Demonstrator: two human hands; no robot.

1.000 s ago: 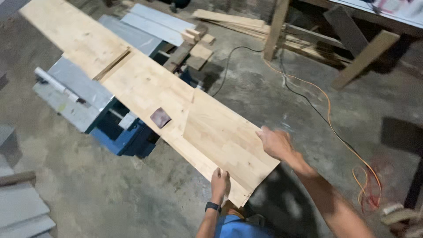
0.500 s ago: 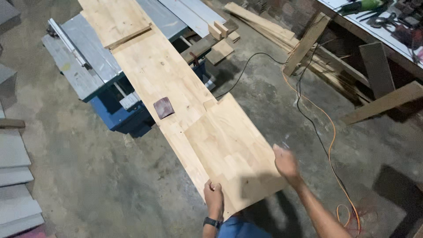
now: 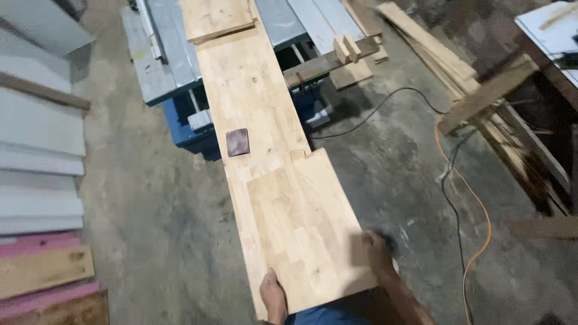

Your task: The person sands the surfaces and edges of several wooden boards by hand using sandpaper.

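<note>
Head camera looks down along a long pale wooden board (image 3: 253,102) that runs from the near edge of the picture out over a table saw (image 3: 162,60) at the far end. On top of its near part lies a shorter, wider wooden panel (image 3: 307,235), its left edge set in from the board's left edge and its right side overhanging the concrete floor (image 3: 156,210). The left hand (image 3: 274,298) grips the near left corner, thumb on top and fingers curled under the edge. The right hand (image 3: 378,253) clasps the panel's right edge near its near corner. A small dark sanding block (image 3: 238,142) rests on the board beyond the panel, well apart from both hands. An orange cable (image 3: 475,210) trails across the floor at right, and stacked grey and pink boards (image 3: 36,198) lie at left. By my reading, the panel is laid on the board and held; whether the two are squared up or joined cannot be told.
</note>
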